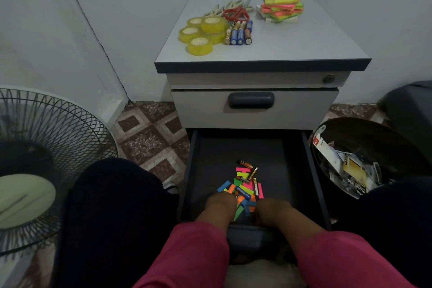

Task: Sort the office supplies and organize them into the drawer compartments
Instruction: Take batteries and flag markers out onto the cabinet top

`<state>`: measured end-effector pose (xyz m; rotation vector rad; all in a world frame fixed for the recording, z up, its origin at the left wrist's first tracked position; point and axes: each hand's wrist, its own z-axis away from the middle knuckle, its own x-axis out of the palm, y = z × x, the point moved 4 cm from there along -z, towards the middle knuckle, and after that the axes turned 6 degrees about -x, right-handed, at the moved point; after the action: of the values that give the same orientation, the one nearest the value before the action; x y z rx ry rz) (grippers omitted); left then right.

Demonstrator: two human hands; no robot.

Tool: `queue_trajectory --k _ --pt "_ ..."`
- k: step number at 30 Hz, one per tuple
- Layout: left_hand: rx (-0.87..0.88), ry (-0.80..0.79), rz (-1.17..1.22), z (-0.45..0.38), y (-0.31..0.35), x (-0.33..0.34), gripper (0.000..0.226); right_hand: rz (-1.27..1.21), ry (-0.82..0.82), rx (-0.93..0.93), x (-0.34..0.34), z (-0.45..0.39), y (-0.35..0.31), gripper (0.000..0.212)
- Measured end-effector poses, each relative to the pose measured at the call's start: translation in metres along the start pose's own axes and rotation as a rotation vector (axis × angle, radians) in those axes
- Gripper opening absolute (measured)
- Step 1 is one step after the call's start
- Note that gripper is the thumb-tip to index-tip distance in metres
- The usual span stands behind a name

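While both hands reach down into the open bottom drawer (196, 170), the left hand (221, 202) and right hand (272, 209) touch a heap of coloured paper strips (243, 194) and batteries (245, 165); I cannot tell how their fingers lie. Up on the cabinet top (304, 42) lie tape rolls (202, 30), scissors (236, 13), more batteries (239, 33) and sticky notes (282, 6).

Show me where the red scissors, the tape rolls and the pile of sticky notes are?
red scissors (236, 14), head view, on the red handles.
tape rolls (200, 46), head view, on the nearest roll's top.
pile of sticky notes (282, 6), head view, on the stack's side.
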<state>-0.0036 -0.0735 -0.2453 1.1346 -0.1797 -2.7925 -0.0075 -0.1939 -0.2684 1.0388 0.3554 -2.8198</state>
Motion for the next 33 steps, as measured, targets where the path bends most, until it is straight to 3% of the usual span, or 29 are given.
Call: queue_trajectory --k 7,11,15,18,27,33 --pt "-0.073 0.066 0.037 -0.003 -0.003 -0.007 0.040 -0.054 0.092 -0.009 -0.008 -0.003 0.007 0.036" --pt "-0.113 0.134 0.133 -0.006 -0.009 -0.017 0.033 -0.196 0.306 0.019 -0.024 0.003 0.013 0.031" --pt "-0.195 0.264 0.206 -0.006 -0.020 -0.025 0.030 -0.155 0.499 -0.017 -0.030 0.004 0.011 0.037" --pt "-0.243 0.226 0.203 -0.009 -0.028 -0.018 0.038 -0.070 0.473 -0.060 -0.025 -0.002 0.001 0.048" --pt "-0.329 0.130 0.398 -0.015 -0.032 -0.019 0.037 -0.134 0.498 0.018 -0.019 -0.012 -0.009 0.038" --pt "-0.323 0.252 0.482 -0.018 -0.032 -0.024 0.019 -0.221 0.498 0.085 -0.022 -0.015 0.001 0.024"
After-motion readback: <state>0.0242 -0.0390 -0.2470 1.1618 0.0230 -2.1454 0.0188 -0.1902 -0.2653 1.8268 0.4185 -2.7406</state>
